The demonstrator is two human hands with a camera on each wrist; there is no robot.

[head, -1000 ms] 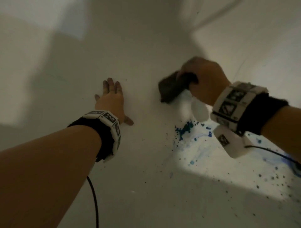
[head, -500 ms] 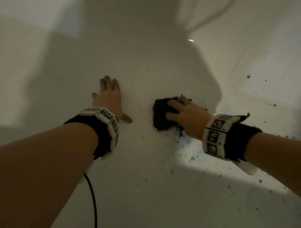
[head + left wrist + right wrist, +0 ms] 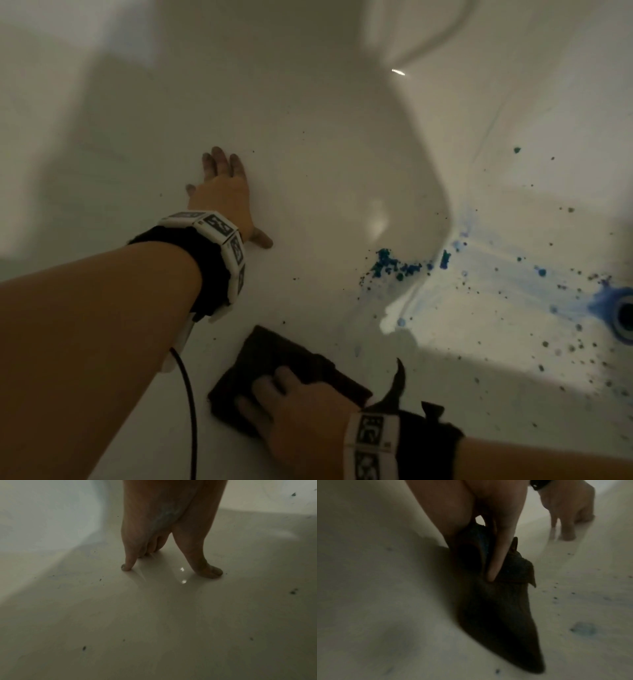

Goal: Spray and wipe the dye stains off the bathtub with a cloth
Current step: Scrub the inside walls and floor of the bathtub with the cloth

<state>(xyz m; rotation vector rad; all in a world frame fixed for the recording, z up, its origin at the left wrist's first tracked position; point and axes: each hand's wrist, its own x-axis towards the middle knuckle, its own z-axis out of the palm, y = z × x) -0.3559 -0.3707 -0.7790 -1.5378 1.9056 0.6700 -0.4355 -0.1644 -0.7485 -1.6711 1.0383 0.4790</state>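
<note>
R hand [image 3: 301,407] dragged 1 cloth [image 3: 274,363] nearer; stains [image 3: 394,265] uncovered.

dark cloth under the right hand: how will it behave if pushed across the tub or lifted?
Probably floppy: the cloth lies folded, one corner curling up. It should slide easily, since the bathtub looks glossy. Likely light; the right hand pins it with flat fingers.

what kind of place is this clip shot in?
Most likely inside a bathtub in a bathroom: glossy white curved walls, a round drain ringed with blue dye, and a right hand pressing a dark cloth on the floor.
</note>
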